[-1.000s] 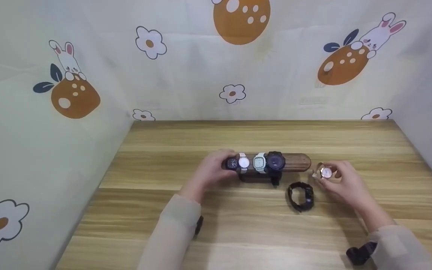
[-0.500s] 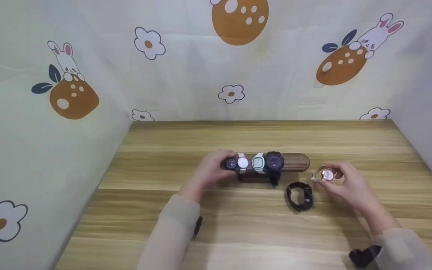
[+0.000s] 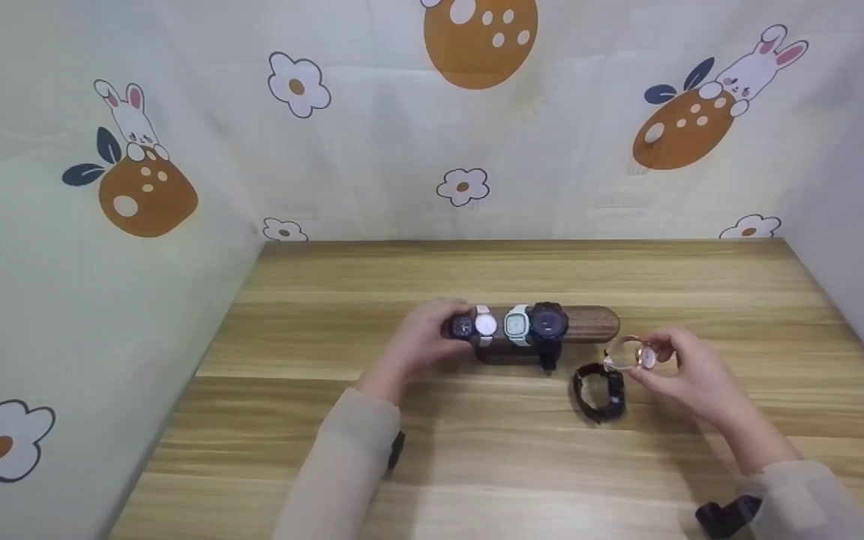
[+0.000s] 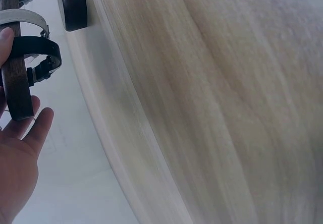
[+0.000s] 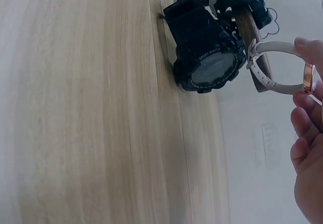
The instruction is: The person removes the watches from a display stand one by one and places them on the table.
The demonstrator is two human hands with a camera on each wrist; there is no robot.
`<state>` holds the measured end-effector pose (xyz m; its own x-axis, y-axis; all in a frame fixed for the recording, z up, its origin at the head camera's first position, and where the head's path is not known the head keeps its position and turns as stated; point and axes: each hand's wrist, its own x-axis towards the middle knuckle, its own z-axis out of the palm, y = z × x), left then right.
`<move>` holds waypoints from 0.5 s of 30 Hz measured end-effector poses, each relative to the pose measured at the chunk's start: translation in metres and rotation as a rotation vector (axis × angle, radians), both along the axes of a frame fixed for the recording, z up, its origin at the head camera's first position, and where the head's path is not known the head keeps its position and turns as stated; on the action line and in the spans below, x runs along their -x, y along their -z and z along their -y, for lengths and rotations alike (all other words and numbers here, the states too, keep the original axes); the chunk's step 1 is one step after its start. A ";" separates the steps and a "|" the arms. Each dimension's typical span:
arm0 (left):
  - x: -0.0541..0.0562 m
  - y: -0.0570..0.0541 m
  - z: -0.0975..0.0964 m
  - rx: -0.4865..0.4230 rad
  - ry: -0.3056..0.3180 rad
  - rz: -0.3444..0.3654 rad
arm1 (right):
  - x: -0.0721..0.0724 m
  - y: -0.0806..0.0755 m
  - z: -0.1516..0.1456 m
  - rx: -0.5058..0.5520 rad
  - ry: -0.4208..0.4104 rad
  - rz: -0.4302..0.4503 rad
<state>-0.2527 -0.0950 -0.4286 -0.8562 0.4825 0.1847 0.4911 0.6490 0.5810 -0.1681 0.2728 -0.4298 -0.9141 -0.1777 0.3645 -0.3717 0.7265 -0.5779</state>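
My left hand (image 3: 432, 334) grips the left end of a wooden watch stand (image 3: 594, 325). In the left wrist view, the thumb lies by a black watch strap (image 4: 38, 46) near the bar's end (image 4: 17, 93). Between thumb and fingers, my right hand (image 3: 694, 375) pinches a rose-gold-cased wristwatch (image 3: 649, 357) by its case. Its white strap, buckled into a loop (image 5: 285, 89), points left toward the stand's bare right end. Along the bar sit a dark square watch (image 3: 463, 326), a white watch (image 3: 486, 325), a pale green watch (image 3: 517, 325) and a large dark round watch (image 3: 549, 324).
A black sport watch (image 3: 612, 397) stands on its side on the wooden table (image 3: 522, 465), just below the right hand's watch. Patterned cloth (image 3: 372, 150) rises behind and at the left of the table. Dark wrist devices (image 3: 728, 516) show at both sleeves.
My right hand has turned the white-strapped watch, so its loop now opens toward the camera and sits slightly lower, overlapping the black sport watch. The left hand stays on the stand.
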 end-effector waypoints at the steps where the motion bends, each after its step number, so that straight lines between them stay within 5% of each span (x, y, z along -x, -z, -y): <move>1: 0.000 0.000 0.000 0.000 0.001 0.001 | 0.000 0.001 0.002 0.007 -0.014 -0.004; 15: 0.000 0.000 0.001 -0.009 0.017 -0.011 | -0.003 0.002 0.018 -0.023 -0.108 0.136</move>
